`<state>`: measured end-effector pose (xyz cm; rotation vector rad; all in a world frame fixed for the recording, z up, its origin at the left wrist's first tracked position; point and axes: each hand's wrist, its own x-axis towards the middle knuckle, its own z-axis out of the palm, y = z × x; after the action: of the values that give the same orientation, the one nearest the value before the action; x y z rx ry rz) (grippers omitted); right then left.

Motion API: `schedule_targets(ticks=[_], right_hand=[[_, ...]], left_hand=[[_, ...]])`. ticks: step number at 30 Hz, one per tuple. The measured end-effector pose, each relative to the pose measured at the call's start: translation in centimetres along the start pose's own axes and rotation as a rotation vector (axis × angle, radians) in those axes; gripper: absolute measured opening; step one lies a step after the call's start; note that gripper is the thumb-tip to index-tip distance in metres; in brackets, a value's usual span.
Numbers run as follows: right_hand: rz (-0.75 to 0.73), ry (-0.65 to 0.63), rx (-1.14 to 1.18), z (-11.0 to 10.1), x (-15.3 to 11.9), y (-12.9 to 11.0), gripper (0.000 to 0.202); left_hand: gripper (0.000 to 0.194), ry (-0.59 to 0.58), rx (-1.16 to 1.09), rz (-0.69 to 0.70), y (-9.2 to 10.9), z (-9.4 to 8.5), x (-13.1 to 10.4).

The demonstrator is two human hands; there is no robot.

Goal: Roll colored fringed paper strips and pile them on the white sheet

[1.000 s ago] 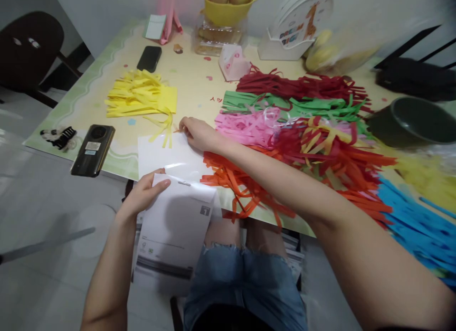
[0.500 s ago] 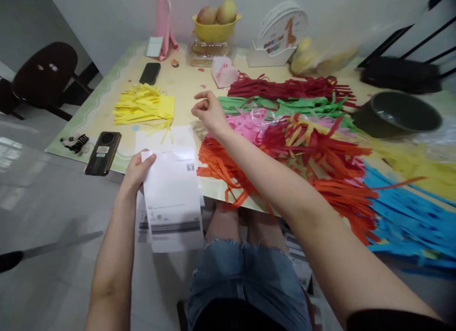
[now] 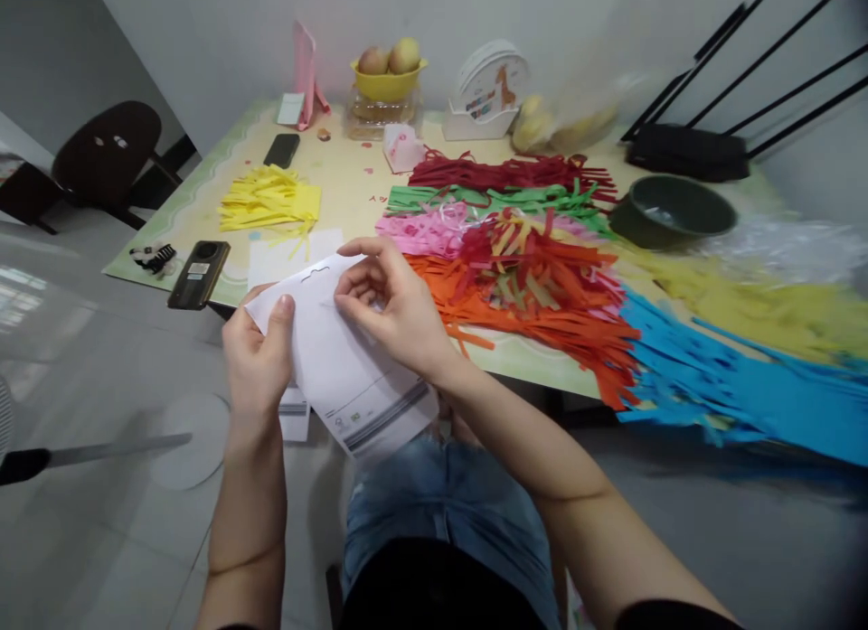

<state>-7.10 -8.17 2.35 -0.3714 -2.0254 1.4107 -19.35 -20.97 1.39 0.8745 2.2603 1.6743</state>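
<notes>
Evidently, your table [image 3: 345, 194] carries fringed paper [image 3: 502, 171] in rows, probably to separate the colours; the orange fringe [image 3: 562, 341] obstructs the surface right of your work. You hold the white packet [image 3: 339, 350] tilted over your lap [image 3: 448, 503] and the table's near edge, presumably to have its top in view. Your left hand [image 3: 261, 341] grips its upper left edge, steadying it. Your right hand [image 3: 407, 318] is curled at its upper right; whether it pinches anything cannot be told. A phone [image 3: 198, 276] lies at the near left edge, beside a black-and-white item [image 3: 157, 258].

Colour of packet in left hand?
The packet is white, with a grey band near its lower edge; best in head view.
</notes>
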Motion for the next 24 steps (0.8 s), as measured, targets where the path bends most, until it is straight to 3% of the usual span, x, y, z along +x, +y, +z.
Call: schedule_targets(ticks=[6,10,12,15,17,19,21,24], right_hand=[[-0.096,0.056,-0.137,-0.7,-1.7,-0.7,0.039],[-0.082,0.2,-0.206,-2.6,-3.0,0.7,0.055],[0.026,0.023,-0.046,-4.2,-4.2,2.0,0.069],[0.124,-0.471,0.157,-6.4,-6.1,2.7,0.061],[0.046,-0.551,0.059,-7.1,-6.3,1.8,0.045],[-0.055,-0.424,-0.193,-6.5,-5.5,0.1,0.048],[-0.111,-0.294,-0.494,-4.6,-3.8,-1.6,0.062],[-0.182,-0.243,-0.865,-0.9,-0.3,-2.1,0.064]], left_hand=[[0.033,0.015,-0.047,0.069,1.2,0.5,-2.7],[0.034,0.119,-0.236,0.069,0.1,-0.1,-3.6],[0.035,0.24,-0.364,0.027,-1.1,-0.6,-3.4],[0.037,0.347,-0.521,-0.012,-3.2,-0.8,-2.1],[0.039,0.33,-0.577,0.003,-4.2,-0.5,-1.1],[0.041,0.306,-0.615,-0.005,-4.7,0.2,-0.5],[0.043,0.295,-0.658,-0.071,-5.1,0.9,-0.2],[0.047,0.254,-0.692,-0.189,-6.0,2.1,0.1]])
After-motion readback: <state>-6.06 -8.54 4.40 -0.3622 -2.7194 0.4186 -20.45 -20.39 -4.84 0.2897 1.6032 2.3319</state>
